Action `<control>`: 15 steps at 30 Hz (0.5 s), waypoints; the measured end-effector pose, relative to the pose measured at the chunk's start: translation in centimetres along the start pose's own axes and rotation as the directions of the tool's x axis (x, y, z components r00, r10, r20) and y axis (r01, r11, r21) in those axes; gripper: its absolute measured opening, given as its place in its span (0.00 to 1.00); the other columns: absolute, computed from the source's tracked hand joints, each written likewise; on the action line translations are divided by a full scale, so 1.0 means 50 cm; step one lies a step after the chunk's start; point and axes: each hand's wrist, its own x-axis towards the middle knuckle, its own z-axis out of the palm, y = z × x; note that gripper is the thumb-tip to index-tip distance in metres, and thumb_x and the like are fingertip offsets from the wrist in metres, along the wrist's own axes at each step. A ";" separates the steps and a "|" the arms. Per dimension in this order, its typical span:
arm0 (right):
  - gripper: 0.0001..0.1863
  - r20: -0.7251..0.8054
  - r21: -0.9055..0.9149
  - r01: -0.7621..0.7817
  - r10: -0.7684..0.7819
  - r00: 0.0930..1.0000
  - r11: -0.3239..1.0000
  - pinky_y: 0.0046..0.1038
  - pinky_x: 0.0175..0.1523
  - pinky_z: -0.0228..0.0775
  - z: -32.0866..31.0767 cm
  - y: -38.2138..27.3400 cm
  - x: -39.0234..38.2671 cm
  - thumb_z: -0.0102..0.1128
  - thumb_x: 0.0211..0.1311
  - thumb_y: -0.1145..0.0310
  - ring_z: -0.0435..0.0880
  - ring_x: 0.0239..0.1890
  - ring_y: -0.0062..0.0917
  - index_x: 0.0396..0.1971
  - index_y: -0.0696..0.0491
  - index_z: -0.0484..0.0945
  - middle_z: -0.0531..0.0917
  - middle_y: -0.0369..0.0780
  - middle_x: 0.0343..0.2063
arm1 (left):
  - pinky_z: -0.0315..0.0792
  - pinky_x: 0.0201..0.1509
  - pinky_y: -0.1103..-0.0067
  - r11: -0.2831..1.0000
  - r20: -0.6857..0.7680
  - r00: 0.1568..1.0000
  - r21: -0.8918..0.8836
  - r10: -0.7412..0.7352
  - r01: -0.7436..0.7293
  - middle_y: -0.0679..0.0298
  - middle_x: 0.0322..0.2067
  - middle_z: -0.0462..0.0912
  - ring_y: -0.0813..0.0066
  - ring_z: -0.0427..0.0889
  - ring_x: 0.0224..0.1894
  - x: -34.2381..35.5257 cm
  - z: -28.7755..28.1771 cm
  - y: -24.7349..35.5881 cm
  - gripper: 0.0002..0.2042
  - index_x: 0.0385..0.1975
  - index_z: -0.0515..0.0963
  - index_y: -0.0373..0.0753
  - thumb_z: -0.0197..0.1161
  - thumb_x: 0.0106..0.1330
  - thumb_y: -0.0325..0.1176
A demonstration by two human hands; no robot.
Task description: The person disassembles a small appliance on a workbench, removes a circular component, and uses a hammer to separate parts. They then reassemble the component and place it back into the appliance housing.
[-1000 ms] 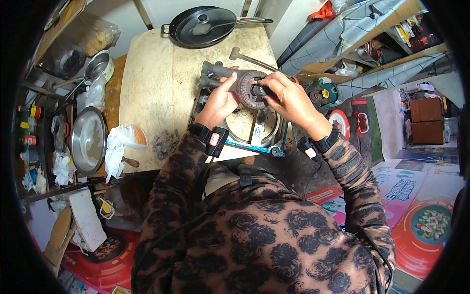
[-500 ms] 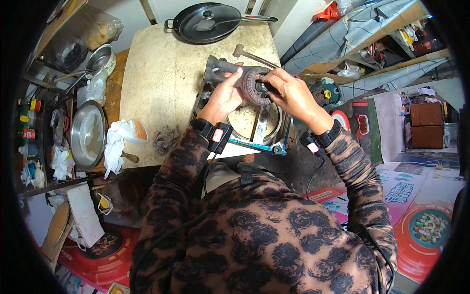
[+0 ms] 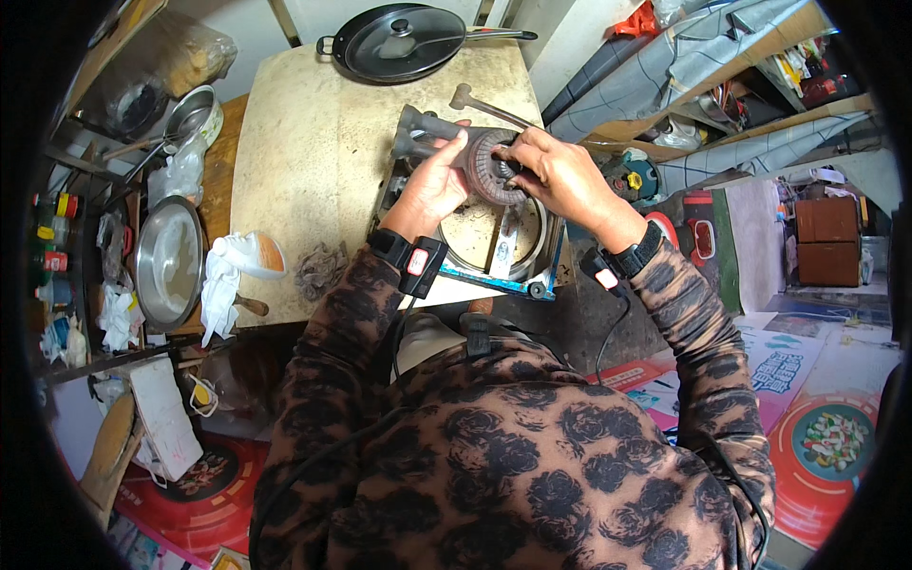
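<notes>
My left hand (image 3: 434,187) grips a rusty gas stove burner (image 3: 481,171) by its body, thumb up along its side. Grey tubes (image 3: 418,135) stick out from the burner toward the left. At the slotted ring's centre sits a small dark ribbed burner cap (image 3: 505,169), pinched by the fingers of my right hand (image 3: 560,180). Those fingers partly hide the cap, so I cannot tell whether it rests in the ring. Under both hands lies the stove frame (image 3: 494,282), blue-edged with a round metal ring and a flat crossbar.
On the pale wooden table (image 3: 294,123) lie a hammer (image 3: 463,97), a crumpled rag (image 3: 323,270) and a lidded black pan (image 3: 399,43). A white bottle (image 3: 249,253) stands at the left edge. Beyond it is a steel basin (image 3: 169,261). Cluttered shelves (image 3: 712,104) line the right.
My right fingers have shifted slightly on the cap at the burner's centre. The burner and my left hand have barely moved.
</notes>
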 end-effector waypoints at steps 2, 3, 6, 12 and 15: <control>0.22 0.003 0.010 0.012 -0.012 1.000 1.000 0.36 0.43 0.77 -0.001 0.000 0.003 0.68 0.49 0.73 0.82 0.40 0.39 0.48 0.51 0.80 0.79 0.40 0.39 | 0.78 0.55 0.64 1.000 0.007 1.000 -0.002 -0.007 0.007 0.59 0.49 0.80 0.66 0.82 0.50 0.000 -0.005 0.000 0.15 0.57 0.69 0.44 0.56 0.74 0.36; 0.22 0.022 0.011 -0.005 0.004 1.000 1.000 0.36 0.44 0.76 -0.001 -0.001 0.005 0.68 0.49 0.73 0.82 0.41 0.39 0.48 0.51 0.80 0.79 0.40 0.39 | 0.78 0.55 0.64 1.000 0.002 1.000 -0.003 -0.011 0.011 0.59 0.49 0.80 0.66 0.82 0.51 0.001 -0.007 -0.001 0.15 0.57 0.69 0.44 0.56 0.74 0.36; 0.23 0.042 0.026 -0.012 0.011 0.999 1.000 0.35 0.45 0.76 -0.004 -0.005 0.010 0.69 0.50 0.74 0.82 0.42 0.39 0.49 0.51 0.79 0.79 0.40 0.41 | 0.78 0.56 0.64 0.999 -0.002 1.000 -0.024 -0.022 0.022 0.58 0.50 0.80 0.66 0.82 0.51 0.006 -0.015 -0.002 0.14 0.57 0.69 0.44 0.56 0.74 0.36; 0.21 -0.100 0.133 -0.060 0.073 0.992 0.989 0.34 0.49 0.76 -0.034 0.015 -0.008 0.65 0.54 0.74 0.82 0.44 0.42 0.51 0.54 0.77 0.79 0.44 0.45 | 0.76 0.58 0.59 0.997 -0.054 0.998 -0.071 -0.028 0.025 0.56 0.51 0.79 0.62 0.81 0.54 0.009 -0.031 0.004 0.14 0.57 0.68 0.46 0.55 0.74 0.36; 0.18 -0.008 0.293 -0.352 0.370 0.929 0.889 0.29 0.46 0.76 -0.033 0.042 -0.018 0.63 0.62 0.69 0.83 0.42 0.33 0.51 0.59 0.77 0.81 0.44 0.42 | 0.73 0.61 0.56 0.997 -0.082 0.997 -0.081 -0.006 0.000 0.54 0.52 0.79 0.60 0.79 0.57 0.012 -0.030 0.011 0.13 0.56 0.69 0.46 0.54 0.75 0.37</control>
